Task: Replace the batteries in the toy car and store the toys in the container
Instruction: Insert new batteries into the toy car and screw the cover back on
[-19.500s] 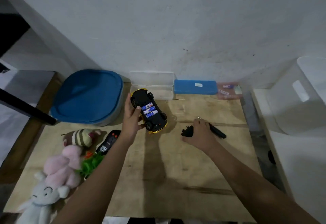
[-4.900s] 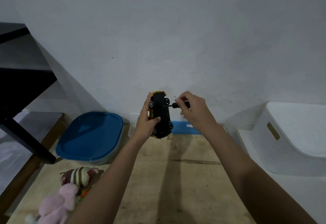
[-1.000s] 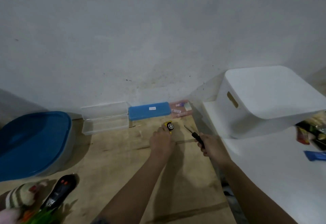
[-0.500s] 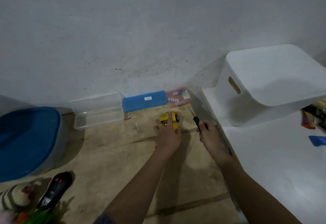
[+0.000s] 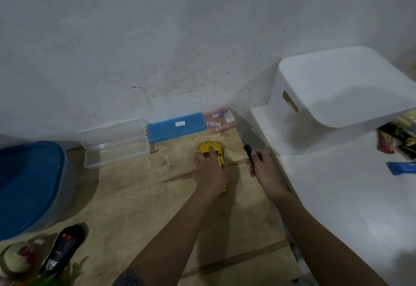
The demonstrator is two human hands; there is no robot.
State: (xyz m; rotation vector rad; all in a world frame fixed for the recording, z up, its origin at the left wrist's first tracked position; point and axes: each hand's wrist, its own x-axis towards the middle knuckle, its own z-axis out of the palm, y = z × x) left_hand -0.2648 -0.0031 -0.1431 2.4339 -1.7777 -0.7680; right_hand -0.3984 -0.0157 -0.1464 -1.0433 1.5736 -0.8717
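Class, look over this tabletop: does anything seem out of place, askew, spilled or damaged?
Nothing looks spilled or damaged. The clear plastic case by the wall lies open and looks empty, beside the closed blue case. The toy car sits upright under the left hand.

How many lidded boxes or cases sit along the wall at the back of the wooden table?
2: an open clear case left of centre, and a closed blue case beside it on its right. Others may lie outside the view.

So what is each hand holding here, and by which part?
The right hand grips the screwdriver by its black handle. The left hand rests over the yellow toy car on the table, covering its roof and rear.
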